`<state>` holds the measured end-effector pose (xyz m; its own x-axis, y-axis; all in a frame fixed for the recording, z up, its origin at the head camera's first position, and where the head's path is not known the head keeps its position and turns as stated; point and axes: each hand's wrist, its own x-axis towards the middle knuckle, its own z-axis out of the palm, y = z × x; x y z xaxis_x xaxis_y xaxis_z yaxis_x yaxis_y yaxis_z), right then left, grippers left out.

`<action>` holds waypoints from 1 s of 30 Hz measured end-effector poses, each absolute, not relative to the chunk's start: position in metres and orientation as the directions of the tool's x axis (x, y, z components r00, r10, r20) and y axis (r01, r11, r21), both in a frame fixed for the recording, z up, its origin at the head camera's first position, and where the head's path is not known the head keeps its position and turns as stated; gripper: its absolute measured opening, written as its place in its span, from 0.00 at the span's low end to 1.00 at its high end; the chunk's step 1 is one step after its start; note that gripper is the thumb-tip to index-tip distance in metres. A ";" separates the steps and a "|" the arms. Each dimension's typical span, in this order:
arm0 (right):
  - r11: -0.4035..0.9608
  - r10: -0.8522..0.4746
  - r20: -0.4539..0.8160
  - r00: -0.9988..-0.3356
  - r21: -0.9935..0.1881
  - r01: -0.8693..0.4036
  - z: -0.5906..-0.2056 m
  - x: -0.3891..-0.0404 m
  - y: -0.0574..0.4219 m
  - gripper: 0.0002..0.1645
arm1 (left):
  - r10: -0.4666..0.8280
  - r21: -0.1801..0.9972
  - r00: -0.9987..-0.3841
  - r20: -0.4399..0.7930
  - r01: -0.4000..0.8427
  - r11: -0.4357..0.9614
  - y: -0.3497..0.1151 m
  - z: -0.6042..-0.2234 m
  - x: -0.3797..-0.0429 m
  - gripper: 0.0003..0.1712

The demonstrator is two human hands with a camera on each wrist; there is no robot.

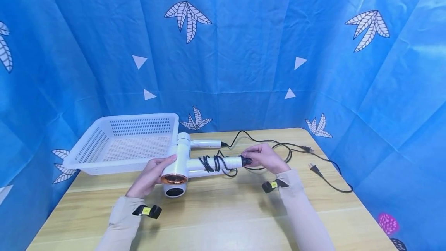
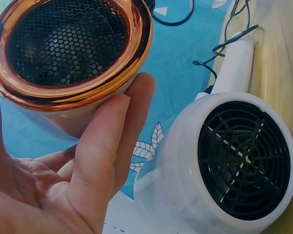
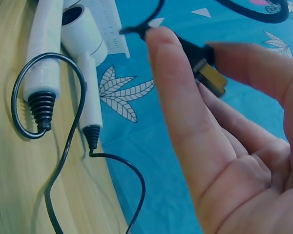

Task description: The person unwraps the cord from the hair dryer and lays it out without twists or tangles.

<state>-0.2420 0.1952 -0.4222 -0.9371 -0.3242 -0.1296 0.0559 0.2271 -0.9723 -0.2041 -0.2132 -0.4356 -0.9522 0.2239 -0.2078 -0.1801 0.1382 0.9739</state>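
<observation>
My left hand (image 1: 150,175) grips the head of a white hair dryer (image 1: 179,162) with a copper-coloured ring (image 2: 88,100) around its mesh outlet. The dryer's handle points right, with black cord (image 1: 212,164) wound around it. At the handle's end, my right hand (image 1: 263,157) pinches the cord's black plug (image 3: 195,56) between thumb and fingers, its metal prongs (image 3: 212,80) showing in the right wrist view. A second white hair dryer (image 2: 176,161) lies on the table below the held one, its dark grille facing the left wrist camera.
A third white hair dryer (image 1: 205,143) lies behind, partly hidden. A white perforated basket (image 1: 120,166) stands at the back left of the wooden table (image 1: 223,216). Black cords trail right, ending in one plug (image 1: 315,169) and another plug (image 1: 306,149). Blue patterned cloth (image 1: 216,49) surrounds the table.
</observation>
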 end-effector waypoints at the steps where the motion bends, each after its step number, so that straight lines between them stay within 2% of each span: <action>1: 0.222 -0.309 -0.117 -0.944 -0.974 0.048 -0.422 -0.242 0.195 0.23 | 0.224 0.974 -0.953 -0.207 -0.179 0.140 -0.213 -0.435 -0.204 0.37; 15: -0.061 -0.209 0.000 -0.978 -0.998 0.013 -0.403 -0.236 0.192 0.22 | 0.204 0.970 -0.955 -0.217 -0.189 0.151 -0.213 -0.437 -0.205 0.39; 23: -0.077 -0.193 0.051 -0.980 -0.996 -0.037 -0.388 -0.225 0.185 0.23 | 0.179 0.967 -0.957 -0.229 -0.203 0.156 -0.214 -0.436 -0.205 0.40; 30: -0.070 -0.233 0.086 -0.969 -0.995 -0.071 -0.373 -0.213 0.180 0.23 | 0.161 0.966 -0.960 -0.227 -0.200 0.165 -0.215 -0.438 -0.206 0.41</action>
<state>-0.2131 0.1804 -0.3726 -0.9687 -0.2331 0.0858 -0.0712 -0.0703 -0.9950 -0.2064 -0.2146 -0.4380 -0.9605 0.1613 -0.2270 -0.2004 0.1654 0.9656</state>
